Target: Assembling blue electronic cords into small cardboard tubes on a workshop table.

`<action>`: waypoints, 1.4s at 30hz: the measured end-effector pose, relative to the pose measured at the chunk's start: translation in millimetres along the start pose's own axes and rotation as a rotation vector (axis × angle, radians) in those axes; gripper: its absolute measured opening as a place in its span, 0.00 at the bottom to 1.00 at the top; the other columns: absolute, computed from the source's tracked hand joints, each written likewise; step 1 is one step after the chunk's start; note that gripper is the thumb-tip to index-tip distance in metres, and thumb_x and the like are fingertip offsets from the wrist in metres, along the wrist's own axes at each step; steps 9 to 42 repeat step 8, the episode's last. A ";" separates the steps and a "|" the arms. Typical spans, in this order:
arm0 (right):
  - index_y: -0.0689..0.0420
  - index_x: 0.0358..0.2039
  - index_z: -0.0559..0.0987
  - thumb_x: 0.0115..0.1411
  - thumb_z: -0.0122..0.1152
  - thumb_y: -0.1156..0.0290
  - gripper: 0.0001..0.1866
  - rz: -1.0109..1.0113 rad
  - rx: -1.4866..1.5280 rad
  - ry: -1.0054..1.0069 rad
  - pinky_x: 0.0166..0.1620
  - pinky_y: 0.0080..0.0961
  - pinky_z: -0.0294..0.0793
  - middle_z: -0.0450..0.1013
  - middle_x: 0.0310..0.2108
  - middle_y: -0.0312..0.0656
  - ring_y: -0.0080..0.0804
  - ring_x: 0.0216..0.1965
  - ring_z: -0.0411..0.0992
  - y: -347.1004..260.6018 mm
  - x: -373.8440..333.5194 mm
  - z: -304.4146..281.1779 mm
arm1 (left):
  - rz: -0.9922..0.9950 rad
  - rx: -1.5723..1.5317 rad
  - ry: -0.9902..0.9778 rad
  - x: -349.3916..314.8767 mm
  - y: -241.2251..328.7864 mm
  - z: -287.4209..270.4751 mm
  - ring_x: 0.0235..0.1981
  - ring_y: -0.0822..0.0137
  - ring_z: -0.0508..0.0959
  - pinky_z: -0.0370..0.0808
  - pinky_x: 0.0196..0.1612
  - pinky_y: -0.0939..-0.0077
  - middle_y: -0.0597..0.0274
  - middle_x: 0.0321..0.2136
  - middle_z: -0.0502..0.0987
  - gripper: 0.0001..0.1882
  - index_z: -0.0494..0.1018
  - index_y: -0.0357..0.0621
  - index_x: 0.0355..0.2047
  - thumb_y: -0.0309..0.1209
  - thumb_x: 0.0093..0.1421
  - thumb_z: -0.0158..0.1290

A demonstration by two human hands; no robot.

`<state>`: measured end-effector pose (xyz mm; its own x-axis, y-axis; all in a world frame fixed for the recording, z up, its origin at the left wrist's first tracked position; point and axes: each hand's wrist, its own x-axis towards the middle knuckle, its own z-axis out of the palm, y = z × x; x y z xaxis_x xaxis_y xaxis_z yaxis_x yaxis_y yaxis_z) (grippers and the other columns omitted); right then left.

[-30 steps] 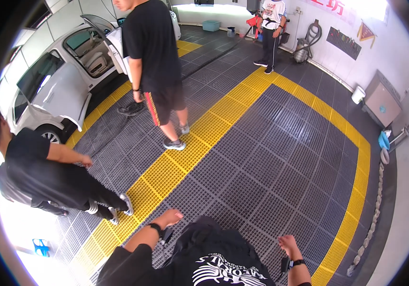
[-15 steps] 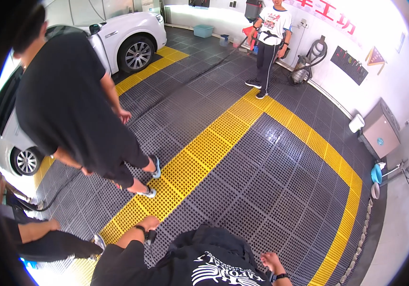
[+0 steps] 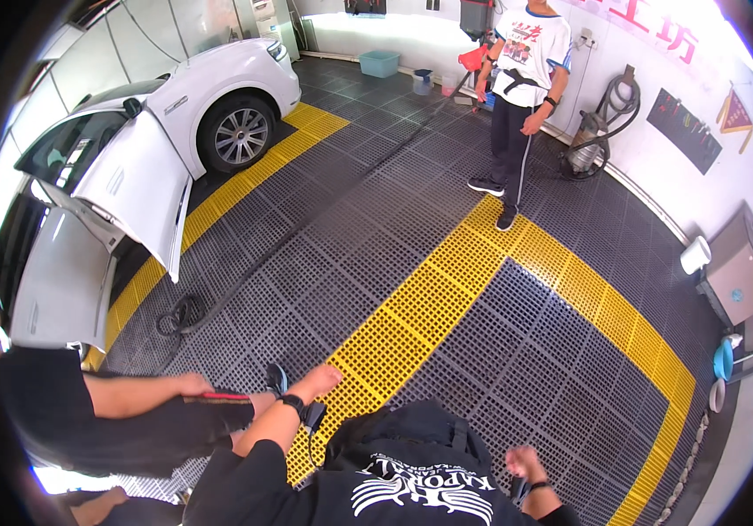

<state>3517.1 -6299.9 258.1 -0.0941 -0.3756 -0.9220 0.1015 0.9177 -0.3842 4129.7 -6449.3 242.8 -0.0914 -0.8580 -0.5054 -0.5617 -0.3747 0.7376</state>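
My left hand [image 3: 319,379] is held out low over the yellow strip of floor grating, its fingers curled in, and nothing shows in it. A black wristband [image 3: 293,403] with a small black box [image 3: 314,416] and thin cable is on that wrist. My right hand [image 3: 525,462] hangs at my right side above the dark grating, loosely curled, with no object visible in it. Another black band [image 3: 539,486] circles the right wrist. Neither hand touches anything that I can see. Between them is the front of my black shirt [image 3: 420,491] with a white print.
A white car [image 3: 153,123] stands at left with doors swung out. A dark hose [image 3: 258,267] crosses the floor. One person [image 3: 525,79] stands ahead; another [image 3: 69,412] is close on my left. Along the right wall are a vacuum cleaner [image 3: 588,140] and a cabinet [image 3: 738,272].
The person in black has passed from ahead-left to close on my left, uncovering the car's open doors and the coiled hose. My view has shifted; my left hand sits farther right in it.
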 end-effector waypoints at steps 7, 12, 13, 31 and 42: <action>0.57 0.28 0.77 0.58 0.58 0.67 0.07 -0.520 -0.335 0.001 0.27 0.26 0.72 0.74 0.25 0.40 0.31 0.24 0.72 -376.8 49.8 72.3 | -0.038 -0.207 -0.246 53.4 -141.6 -77.5 0.27 0.55 0.76 0.72 0.29 0.58 0.59 0.24 0.76 0.09 0.80 0.52 0.29 0.33 0.44 0.56; 0.53 0.31 0.78 0.58 0.59 0.67 0.05 -0.561 -0.377 -0.015 0.27 0.29 0.74 0.76 0.27 0.40 0.36 0.25 0.73 -418.8 74.8 81.0 | -0.024 -0.219 -0.249 93.2 -137.4 -81.8 0.27 0.55 0.76 0.72 0.29 0.58 0.59 0.24 0.76 0.09 0.80 0.52 0.29 0.33 0.44 0.56; 0.53 0.31 0.78 0.58 0.59 0.67 0.05 -0.561 -0.377 -0.015 0.27 0.29 0.74 0.76 0.27 0.40 0.36 0.25 0.73 -418.8 74.8 81.0 | -0.024 -0.219 -0.249 93.2 -137.4 -81.8 0.27 0.55 0.76 0.72 0.29 0.58 0.59 0.24 0.76 0.09 0.80 0.52 0.29 0.33 0.44 0.56; 0.53 0.31 0.78 0.58 0.59 0.67 0.05 -0.561 -0.377 -0.015 0.27 0.29 0.74 0.76 0.27 0.40 0.36 0.25 0.73 -418.8 74.8 81.0 | -0.024 -0.219 -0.249 93.2 -137.4 -81.8 0.27 0.55 0.76 0.72 0.29 0.58 0.59 0.24 0.76 0.09 0.80 0.52 0.29 0.33 0.44 0.56; 0.53 0.31 0.78 0.58 0.59 0.67 0.05 -0.561 -0.377 -0.015 0.27 0.29 0.74 0.76 0.27 0.40 0.36 0.25 0.73 -418.8 74.8 81.0 | -0.024 -0.219 -0.249 93.2 -137.4 -81.8 0.27 0.55 0.76 0.72 0.29 0.58 0.59 0.24 0.76 0.09 0.80 0.52 0.29 0.33 0.44 0.56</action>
